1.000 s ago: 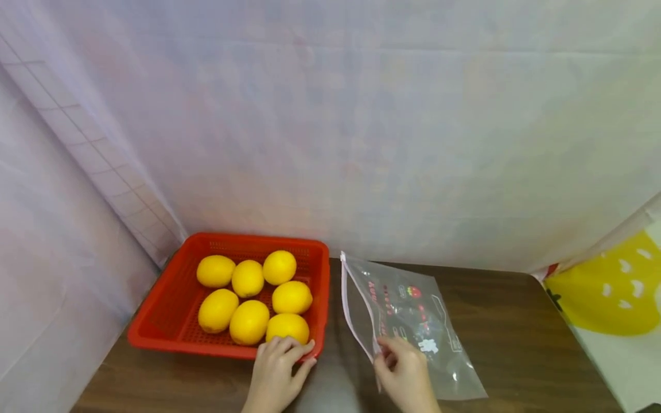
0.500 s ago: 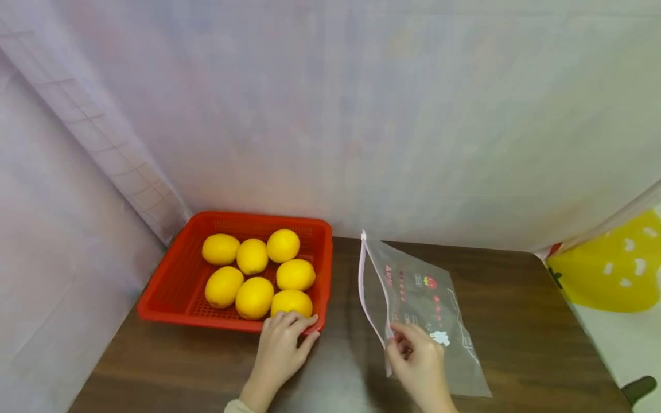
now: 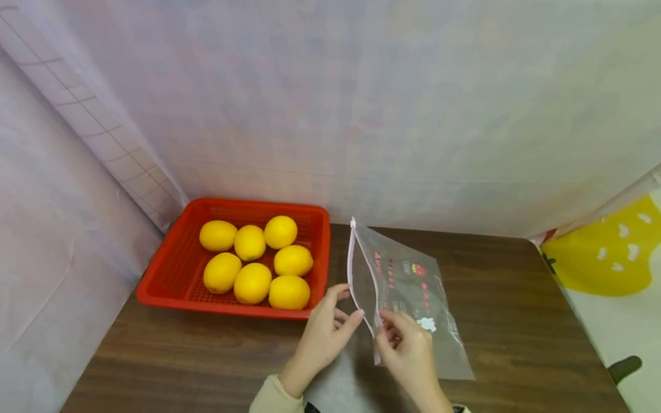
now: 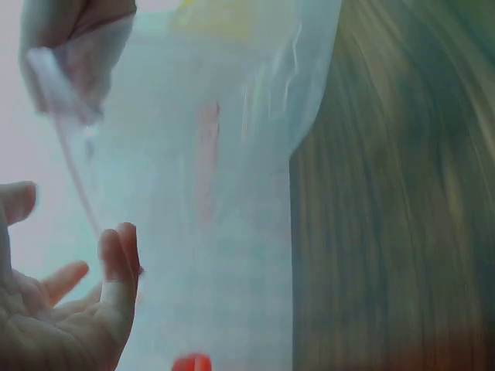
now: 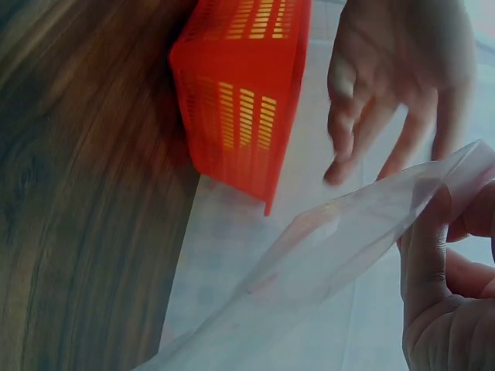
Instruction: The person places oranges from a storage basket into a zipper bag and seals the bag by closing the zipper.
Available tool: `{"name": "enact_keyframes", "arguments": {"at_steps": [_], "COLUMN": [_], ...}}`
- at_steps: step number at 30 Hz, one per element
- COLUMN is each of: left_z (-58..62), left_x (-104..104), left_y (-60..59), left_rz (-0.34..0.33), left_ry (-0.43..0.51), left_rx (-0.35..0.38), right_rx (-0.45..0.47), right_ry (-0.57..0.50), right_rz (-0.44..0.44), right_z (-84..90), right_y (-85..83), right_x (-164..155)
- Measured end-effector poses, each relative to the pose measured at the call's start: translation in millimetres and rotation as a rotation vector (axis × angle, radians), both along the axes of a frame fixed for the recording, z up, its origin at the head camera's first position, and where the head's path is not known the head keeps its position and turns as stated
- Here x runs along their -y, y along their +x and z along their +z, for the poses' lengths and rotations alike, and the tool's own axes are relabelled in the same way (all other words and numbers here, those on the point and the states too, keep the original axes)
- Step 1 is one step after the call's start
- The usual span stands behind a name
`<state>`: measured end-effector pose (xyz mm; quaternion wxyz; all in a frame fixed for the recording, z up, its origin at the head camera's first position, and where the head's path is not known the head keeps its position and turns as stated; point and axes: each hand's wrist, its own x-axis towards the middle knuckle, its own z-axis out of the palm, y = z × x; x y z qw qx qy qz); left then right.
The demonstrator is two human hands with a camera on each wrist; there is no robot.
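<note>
Head view: A red basket [image 3: 217, 308] stands on the bench [image 3: 516, 310], left of centre. Seven yellow fruits [image 3: 252, 283] lie inside it. A clear plastic bag [image 3: 413, 287] is located to the right of the basket, apart from it, and extends over the bench. The two edges of its pale pink rim [image 3: 349, 261] are parted; a slider [image 3: 353, 222] sits at the far end. The right hand [image 3: 410, 350] pinches the near part of the rim; this grip is clamped on the bag. The left hand [image 3: 324, 328] is positioned at the basket side of the rim, thumb and fingers apart. A white cloth [image 3: 361, 115] hangs behind the bench.

Left wrist view: The left hand occupies the lower left, digits spread, fingertips at the rim; contact cannot be confirmed. The right hand, at upper left, holds the rim.

Right wrist view: The bag runs diagonally from the right hand toward the lower left. The left hand is at upper right, its grip apart. Yellow shows through the basket's slots.
</note>
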<state>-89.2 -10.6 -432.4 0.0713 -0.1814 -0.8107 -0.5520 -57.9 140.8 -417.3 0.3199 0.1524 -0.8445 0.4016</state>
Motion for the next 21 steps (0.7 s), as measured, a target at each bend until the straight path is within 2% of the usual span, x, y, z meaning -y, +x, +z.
{"name": "enact_keyframes", "arguments": {"at_steps": [3, 5, 9, 12, 16, 18, 21], "left_z": [-0.7, -1.1, -1.7, -3.3, -6.1, -6.3, -5.4], "left_x": [-8.0, -11.6, -16.4, -18.8, -19.1, -17.8, -14.3], "left_y": [0.1, 0.2, 0.7, 1.8, 2.5, 2.3, 1.4], "left_rz": [-0.012, -0.011, 0.013, 0.039, 0.064, 0.06, 0.022], "left_ry": [0.008, -0.007, -0.132, -0.242, -0.301, -0.317, -0.344], "left_rx": [0.015, -0.002, -0.062, -0.101, -0.149, -0.151, -0.088], "right_rx": [0.021, 0.038, 0.128, 0.207, 0.194, 0.198, 0.307], "right_ry": [0.016, 0.051, 0.177, 0.265, 0.334, 0.38, 0.462], "right_rz": [0.019, 0.032, 0.039, 0.011, -0.055, -0.095, -0.128], "right_z": [-2.6, -3.8, -2.3, 1.8, 7.4, 11.3, 20.1], "right_y": [1.0, 2.1, 3.6, 3.3, 0.9, -0.2, -0.3], "right_x": [2.4, 2.9, 4.0, 5.8, 6.3, 4.8, 0.1]}}
